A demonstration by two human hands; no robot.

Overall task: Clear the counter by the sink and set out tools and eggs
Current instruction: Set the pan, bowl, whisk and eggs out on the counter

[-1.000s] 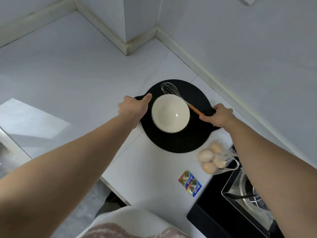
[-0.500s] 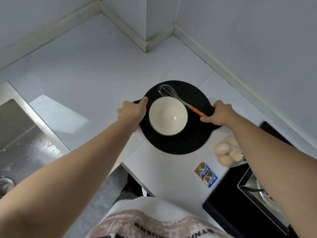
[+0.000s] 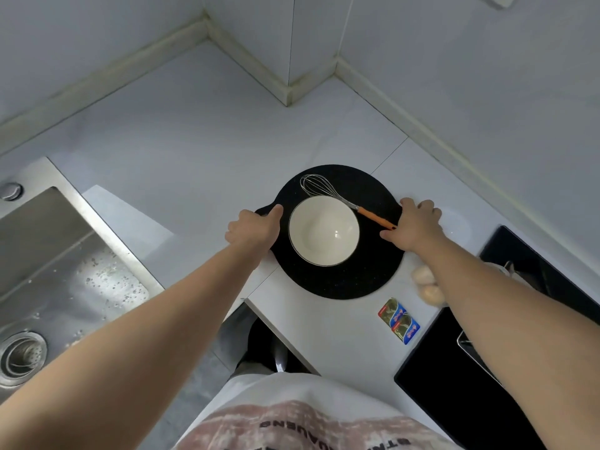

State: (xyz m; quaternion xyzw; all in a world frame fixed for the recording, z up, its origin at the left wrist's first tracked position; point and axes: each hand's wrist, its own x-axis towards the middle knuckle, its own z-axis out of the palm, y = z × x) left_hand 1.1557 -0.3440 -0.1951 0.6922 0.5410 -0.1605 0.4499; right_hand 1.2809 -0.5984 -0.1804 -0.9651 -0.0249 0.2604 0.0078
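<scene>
Both arms are sticking straight out, left hand point(image 3: 253, 227) gripping the round black board point(image 3: 337, 280) at its left edge, right hand point(image 3: 414, 224) gripping its right edge.

Pale tiled walls point(image 3: 454, 43) — white counter point(image 3: 181, 134), steel sink point(image 3: 48, 254) (wet) at left

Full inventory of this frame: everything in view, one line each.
black board: one, black, round, on the counter corner
bowl: one, white, on the board
whisk: one, steel with orange handle, on the board behind the bowl
eggs: at least two showing, pale tan, right of the board, partly behind the right forearm
packets: two, gold, blue and red, counter in front of the board
sink: one, steel, wet, left
cooktop: one, black, lower right
counter: one, white
left hand: grips the board's left edge
right hand: grips the board's right edge
</scene>
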